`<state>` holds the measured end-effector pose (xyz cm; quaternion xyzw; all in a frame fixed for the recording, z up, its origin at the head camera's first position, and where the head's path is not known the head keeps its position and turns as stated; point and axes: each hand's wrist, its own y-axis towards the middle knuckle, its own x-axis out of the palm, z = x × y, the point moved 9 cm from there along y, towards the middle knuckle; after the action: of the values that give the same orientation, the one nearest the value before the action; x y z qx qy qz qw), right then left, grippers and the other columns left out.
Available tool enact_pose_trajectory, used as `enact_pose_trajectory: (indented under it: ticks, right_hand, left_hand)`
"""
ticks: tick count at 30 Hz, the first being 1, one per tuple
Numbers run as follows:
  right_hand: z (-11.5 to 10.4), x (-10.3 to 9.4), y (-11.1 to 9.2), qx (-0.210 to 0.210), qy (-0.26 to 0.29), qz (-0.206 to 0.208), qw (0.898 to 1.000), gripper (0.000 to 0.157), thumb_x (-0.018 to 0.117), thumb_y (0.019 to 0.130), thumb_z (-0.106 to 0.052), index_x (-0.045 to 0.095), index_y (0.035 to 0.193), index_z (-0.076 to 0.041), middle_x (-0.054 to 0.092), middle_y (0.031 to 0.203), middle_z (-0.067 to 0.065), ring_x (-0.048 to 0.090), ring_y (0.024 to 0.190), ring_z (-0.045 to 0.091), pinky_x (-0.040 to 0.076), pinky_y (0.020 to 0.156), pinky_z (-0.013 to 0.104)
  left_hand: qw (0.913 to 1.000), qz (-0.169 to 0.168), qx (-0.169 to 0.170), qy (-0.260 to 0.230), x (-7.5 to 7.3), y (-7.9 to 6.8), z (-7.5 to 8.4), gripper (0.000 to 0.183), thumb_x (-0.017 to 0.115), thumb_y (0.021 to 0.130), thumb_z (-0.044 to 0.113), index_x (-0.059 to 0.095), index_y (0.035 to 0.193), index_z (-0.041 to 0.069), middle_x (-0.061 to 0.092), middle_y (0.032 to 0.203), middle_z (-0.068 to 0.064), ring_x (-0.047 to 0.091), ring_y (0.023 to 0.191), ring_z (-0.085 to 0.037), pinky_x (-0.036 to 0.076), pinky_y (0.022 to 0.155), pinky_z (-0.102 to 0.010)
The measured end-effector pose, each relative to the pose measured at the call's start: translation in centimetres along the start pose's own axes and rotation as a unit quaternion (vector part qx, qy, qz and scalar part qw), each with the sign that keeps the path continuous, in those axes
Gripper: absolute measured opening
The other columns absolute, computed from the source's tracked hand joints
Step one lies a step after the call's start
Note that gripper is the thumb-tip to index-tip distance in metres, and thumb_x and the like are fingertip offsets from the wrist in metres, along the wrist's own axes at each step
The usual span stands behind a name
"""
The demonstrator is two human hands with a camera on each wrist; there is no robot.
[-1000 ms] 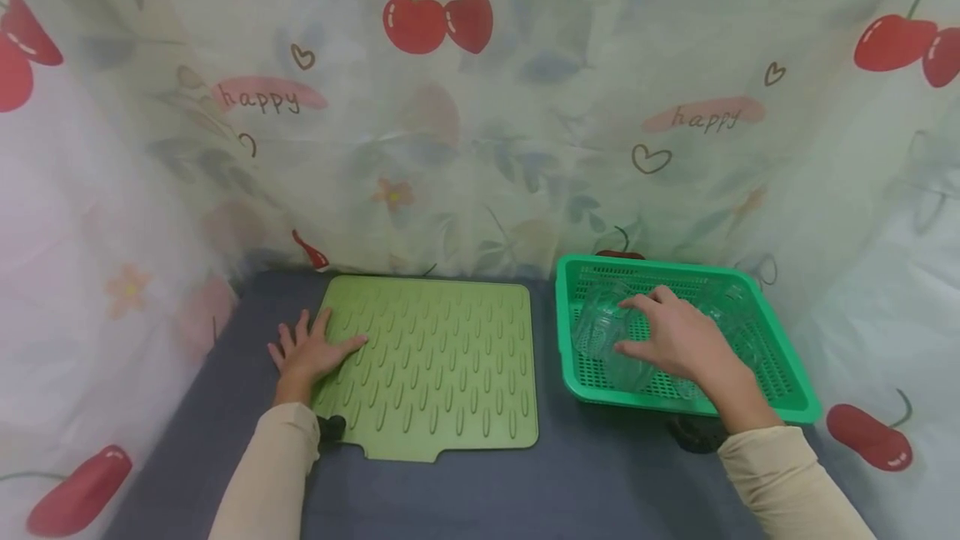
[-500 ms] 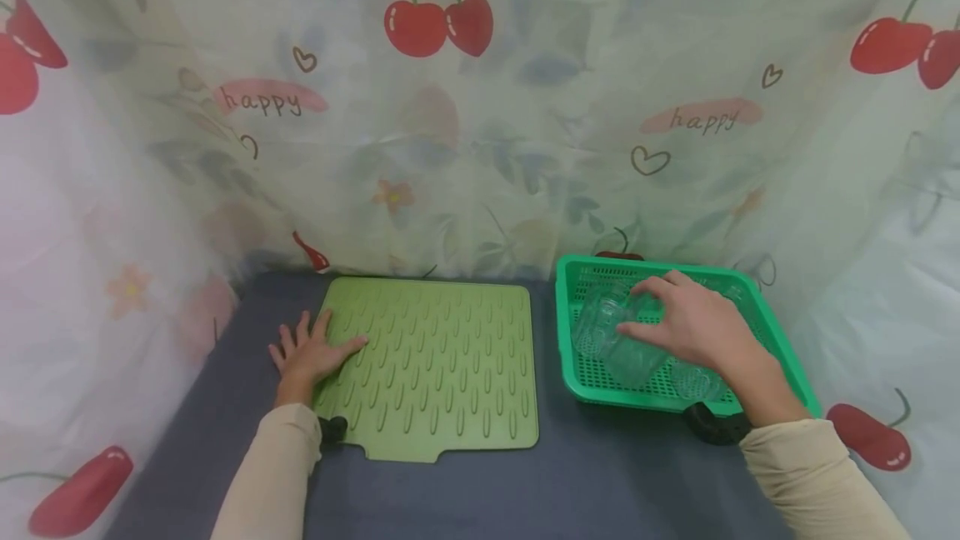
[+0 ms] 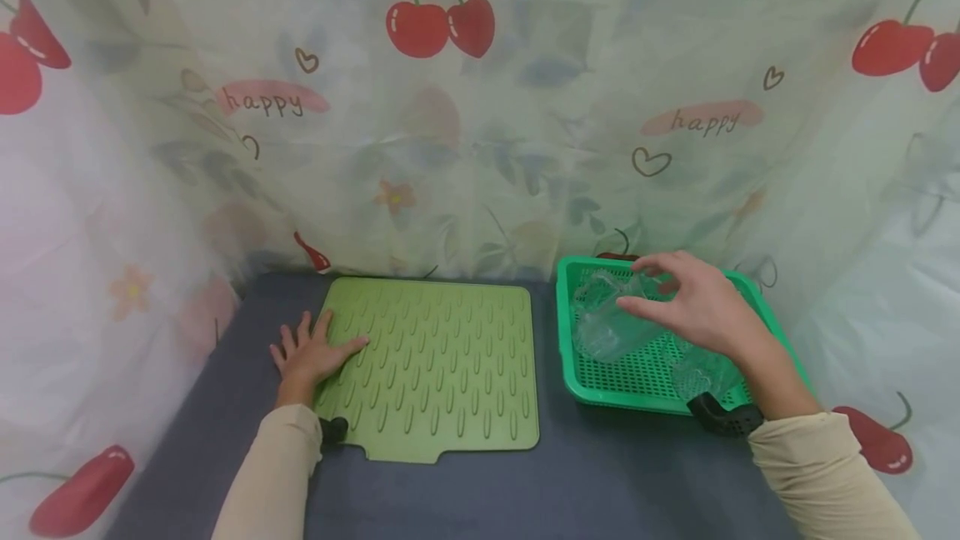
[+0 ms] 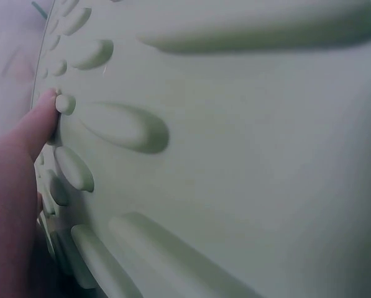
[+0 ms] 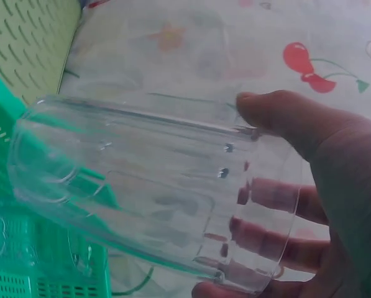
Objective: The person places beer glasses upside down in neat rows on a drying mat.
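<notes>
My right hand (image 3: 701,307) grips a clear plastic cup (image 5: 135,186) at its wider end, thumb on one side and fingers round the other. In the head view the cup lies tilted above the left half of a green plastic basket (image 3: 622,400). Other clear cups (image 3: 701,373) sit in the basket; how many is hard to tell. My left hand (image 3: 309,361) rests with fingers spread at the left edge of a green ridged draining mat (image 3: 450,365), thumb on its surface. The left wrist view shows the thumb (image 4: 39,124) touching the mat's raised ridges.
The mat and the basket stand side by side on a dark grey tabletop (image 3: 487,494), with a narrow gap between them. A patterned curtain (image 3: 480,148) with cherries hangs behind and along both sides.
My right hand has risen slightly and shifted right and back, lifting the cup out from among the others. The left hand stays in place on the mat.
</notes>
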<state>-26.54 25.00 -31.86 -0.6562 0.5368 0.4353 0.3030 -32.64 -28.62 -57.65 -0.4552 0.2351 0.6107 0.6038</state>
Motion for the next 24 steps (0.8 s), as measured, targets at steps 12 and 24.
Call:
enact_pose_trajectory:
  ticks: [12,24]
  right_hand:
    - [-0.7,-0.1,0.6,-0.029,0.122,0.099,0.987,0.054,0.074,0.093,-0.043,0.058,0.141,-0.023,0.055,0.143,0.007,0.065,0.119,0.032,0.056,0.084,0.047]
    - [-1.4,2.9,2.2,-0.034,0.218,0.122,0.968,0.057,0.073,0.095,-0.032,0.053,0.147,-0.02,0.052,0.148,0.008,0.057,0.13,0.034,0.053,0.096,0.043]
  left_hand:
    - [1.0,0.002,0.003,-0.004,-0.2,-0.2,0.3,0.111,0.052,0.088,0.08,0.002,0.166,0.02,-0.016,0.17,-0.024,-0.025,0.15,-0.056,-0.02,0.114,-0.076]
    - [0.9999,0.008,0.006,-0.002,0.0,-0.1,0.0,0.112,0.052,0.087,0.081,0.003,0.166,0.02,-0.014,0.17,-0.024,-0.024,0.151,-0.057,-0.019,0.114,-0.077]
